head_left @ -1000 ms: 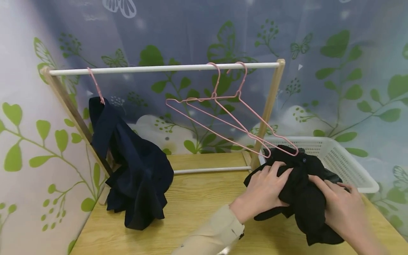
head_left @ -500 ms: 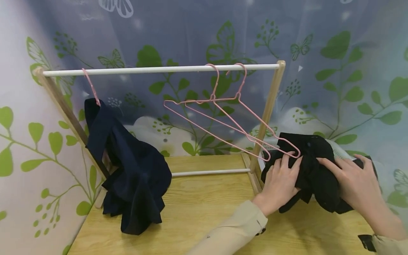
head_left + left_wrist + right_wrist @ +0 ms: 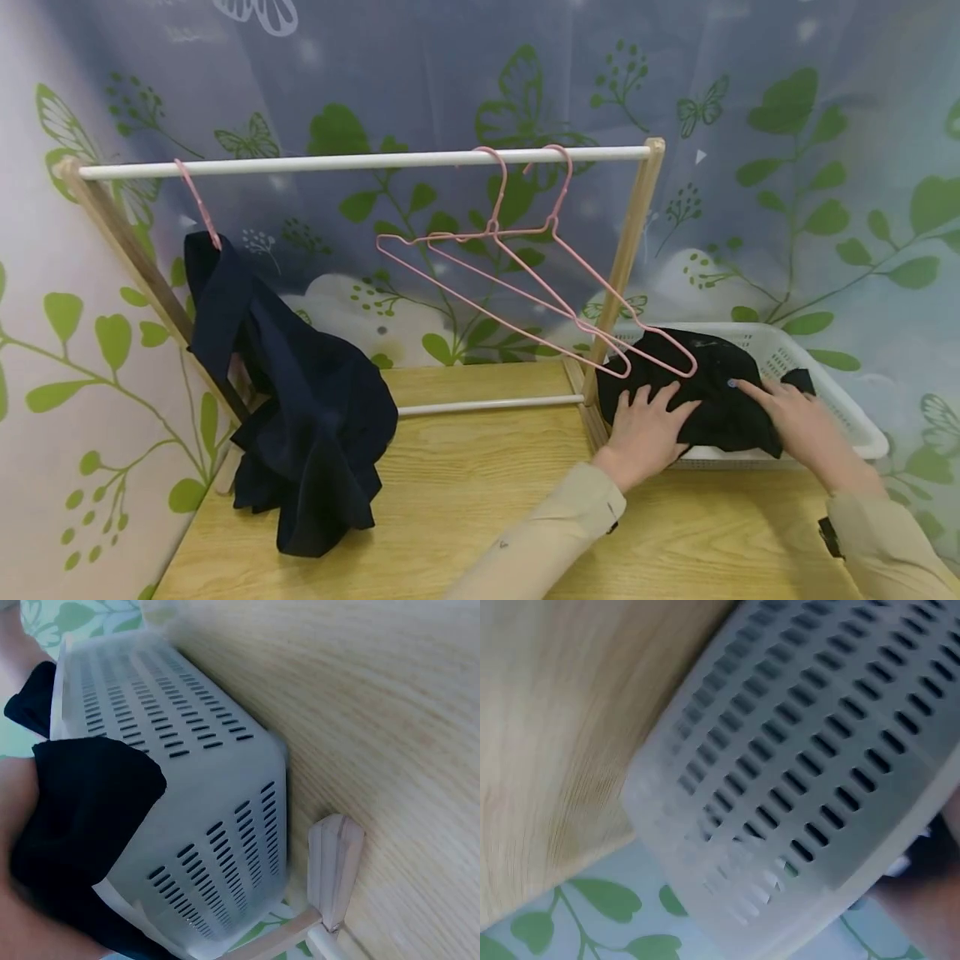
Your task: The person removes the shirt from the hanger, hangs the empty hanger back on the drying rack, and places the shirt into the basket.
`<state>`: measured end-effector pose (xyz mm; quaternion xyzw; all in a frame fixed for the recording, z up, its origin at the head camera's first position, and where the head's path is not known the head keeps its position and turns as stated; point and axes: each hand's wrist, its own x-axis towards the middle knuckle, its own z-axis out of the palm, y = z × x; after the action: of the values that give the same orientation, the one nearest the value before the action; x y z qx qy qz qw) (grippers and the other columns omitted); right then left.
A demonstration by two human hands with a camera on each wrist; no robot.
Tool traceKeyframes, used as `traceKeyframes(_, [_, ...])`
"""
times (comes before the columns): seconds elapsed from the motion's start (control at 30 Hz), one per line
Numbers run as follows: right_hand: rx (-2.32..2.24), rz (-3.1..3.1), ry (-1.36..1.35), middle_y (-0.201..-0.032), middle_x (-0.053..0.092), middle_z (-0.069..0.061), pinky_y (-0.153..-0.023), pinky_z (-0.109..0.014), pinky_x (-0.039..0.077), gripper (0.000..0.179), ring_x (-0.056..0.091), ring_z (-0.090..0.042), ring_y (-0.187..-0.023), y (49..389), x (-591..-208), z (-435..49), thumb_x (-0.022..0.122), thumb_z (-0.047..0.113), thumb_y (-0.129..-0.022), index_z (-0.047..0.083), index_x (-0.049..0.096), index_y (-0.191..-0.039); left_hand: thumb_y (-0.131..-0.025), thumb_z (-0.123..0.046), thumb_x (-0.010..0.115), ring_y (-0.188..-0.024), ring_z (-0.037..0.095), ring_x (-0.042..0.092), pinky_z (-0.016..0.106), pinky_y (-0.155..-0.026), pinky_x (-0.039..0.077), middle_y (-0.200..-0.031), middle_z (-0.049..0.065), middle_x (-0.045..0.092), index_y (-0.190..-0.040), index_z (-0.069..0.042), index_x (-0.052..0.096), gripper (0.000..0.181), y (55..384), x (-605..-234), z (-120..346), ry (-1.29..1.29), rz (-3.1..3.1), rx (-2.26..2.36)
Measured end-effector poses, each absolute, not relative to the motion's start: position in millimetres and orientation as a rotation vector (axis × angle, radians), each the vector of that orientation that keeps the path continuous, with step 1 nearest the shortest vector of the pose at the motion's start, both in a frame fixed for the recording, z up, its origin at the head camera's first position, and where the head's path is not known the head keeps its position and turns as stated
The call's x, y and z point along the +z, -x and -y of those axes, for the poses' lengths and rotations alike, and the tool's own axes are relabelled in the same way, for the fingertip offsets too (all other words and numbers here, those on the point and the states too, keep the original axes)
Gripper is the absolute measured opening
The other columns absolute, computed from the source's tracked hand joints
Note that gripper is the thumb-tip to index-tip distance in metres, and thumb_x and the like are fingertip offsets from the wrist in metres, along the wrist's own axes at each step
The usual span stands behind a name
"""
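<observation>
A black garment [image 3: 716, 404] with a small blue button lies bunched in the white slotted basket [image 3: 843, 408] at the right of the head view. On the garment's near left side rests my left hand [image 3: 643, 433], its fingers spread. The fingers of my right hand [image 3: 806, 425] lie extended on the cloth near the button. A flap of the black garment [image 3: 90, 802] hangs over the rim in the left wrist view. Only the outer wall of the basket [image 3: 802, 765] shows well in the right wrist view, where the hand is mostly cut off.
A rack with a white rail [image 3: 375, 162] and wooden posts stands on the wooden table [image 3: 480, 492]. Two pink hangers [image 3: 525, 250] hang at its right, their lower corners overlapping the black garment in view. A navy garment [image 3: 307, 408] hangs at the left from a pink hanger [image 3: 198, 204].
Both hands have carried the black garment right and away from me, from over the table into the basket. Their grip has loosened, and the fingers now lie spread on the cloth.
</observation>
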<state>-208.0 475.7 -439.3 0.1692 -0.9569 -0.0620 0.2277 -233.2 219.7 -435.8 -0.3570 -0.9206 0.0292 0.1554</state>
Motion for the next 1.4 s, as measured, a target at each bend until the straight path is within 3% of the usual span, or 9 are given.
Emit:
traceKeyframes(0.1, [-0.039, 2.736, -0.461, -0.121, 0.054, -0.041, -0.067, -0.067, 0.049, 0.074, 0.055, -0.06, -0.098, 204, -435, -475, 0.078, -0.021, -0.065, 0.001, 0.053, -0.131, -0.096, -0.064, 0.057, -0.134, 0.015, 0.046, 0.038, -0.106, 0.042, -0.157, -0.014, 0.038, -0.152, -0.049, 0.037, 0.062, 235, -437, -220, 1.04, 2.66, 0.105])
traceKeyframes(0.2, [0.05, 2.72, -0.386, -0.129, 0.046, -0.042, -0.078, -0.078, 0.041, 0.079, 0.047, -0.064, -0.107, 196, -418, -459, 0.078, -0.02, -0.063, 0.006, 0.052, -0.132, -0.096, -0.062, 0.057, -0.135, 0.015, 0.046, 0.038, -0.107, 0.041, -0.158, -0.013, 0.037, -0.153, -0.049, 0.036, 0.062, 236, -436, -220, 1.056, 2.679, 0.089])
traceKeyframes(0.3, [0.142, 2.568, -0.344, -0.138, 0.042, -0.037, -0.086, -0.079, 0.034, 0.07, 0.041, -0.062, -0.118, 188, -400, -432, 0.066, -0.02, -0.073, 0.01, 0.052, -0.134, -0.097, -0.061, 0.057, -0.137, 0.016, 0.044, 0.038, -0.109, 0.04, -0.16, -0.012, 0.034, -0.154, -0.049, 0.035, 0.062, 236, -433, -218, 1.062, 2.699, 0.072])
traceKeyframes(0.43, [0.202, 2.394, -0.507, -0.149, 0.046, -0.021, -0.098, -0.075, 0.031, 0.034, 0.038, -0.048, -0.138, 184, -393, -394, 0.06, 0.029, -0.103, 0.016, 0.059, -0.135, -0.096, -0.061, 0.057, -0.14, 0.017, 0.042, 0.04, -0.11, 0.04, -0.16, -0.011, 0.033, -0.152, -0.047, 0.039, 0.061, 233, -427, -213, 1.076, 2.713, 0.039])
traceKeyframes(0.53, [0.206, 2.478, -0.626, -0.149, 0.05, -0.014, -0.104, -0.075, 0.025, 0.067, 0.039, -0.037, -0.141, 183, -401, -376, 0.065, 0.059, -0.09, 0.022, 0.055, -0.145, -0.094, -0.061, 0.061, -0.141, 0.018, 0.043, 0.041, -0.111, 0.041, -0.157, -0.009, 0.04, -0.15, -0.043, 0.045, 0.061, 233, -422, -204, 1.083, 2.709, -0.008])
traceKeyframes(0.73, [0.2, 2.596, -0.602, -0.128, 0.067, -0.019, -0.101, -0.075, 0.03, 0.102, 0.063, -0.037, -0.114, 183, -422, -369, 0.088, 0.036, -0.068, 0.026, 0.04, -0.157, -0.092, -0.058, 0.066, -0.135, 0.015, 0.049, 0.04, -0.109, 0.044, -0.152, -0.008, 0.048, -0.149, -0.035, 0.048, 0.064, 234, -421, -178, 1.062, 2.695, -0.114])
traceKeyframes(1.03, [0.04, 2.267, -0.708, -0.105, 0.074, -0.007, -0.094, -0.061, 0.042, 0.073, 0.067, -0.032, -0.086, 196, -426, -382, 0.091, -0.002, -0.053, 0.021, 0.076, -0.121, -0.101, -0.055, 0.052, -0.125, 0.011, 0.056, 0.031, -0.102, 0.047, -0.14, -0.011, 0.056, -0.136, -0.032, 0.061, 0.042, 233, -418, -164, 1.052, 2.585, -0.211])
traceKeyframes(1.23, [-0.048, 2.285, -0.594, -0.114, 0.072, -0.01, -0.095, -0.066, 0.04, 0.056, 0.064, -0.034, -0.09, 203, -429, -396, 0.084, -0.012, -0.058, 0.02, 0.082, -0.104, -0.106, -0.053, 0.04, -0.135, 0.012, 0.049, 0.033, -0.108, 0.044, -0.15, -0.011, 0.05, -0.143, -0.038, 0.056, 0.043, 229, -418, -170, 1.124, 2.567, -0.167])
traceKeyframes(1.4, [0.062, 2.641, -0.504, -0.119, 0.072, -0.014, -0.095, -0.073, 0.035, 0.036, 0.069, -0.032, -0.086, 201, -435, -391, 0.071, -0.006, -0.074, 0.013, 0.081, -0.104, -0.101, -0.066, 0.028, -0.147, 0.013, 0.034, 0.043, -0.116, 0.036, -0.158, -0.013, 0.039, -0.15, -0.045, 0.044, 0.055, 230, -427, -175, 1.248, 2.739, -0.019])
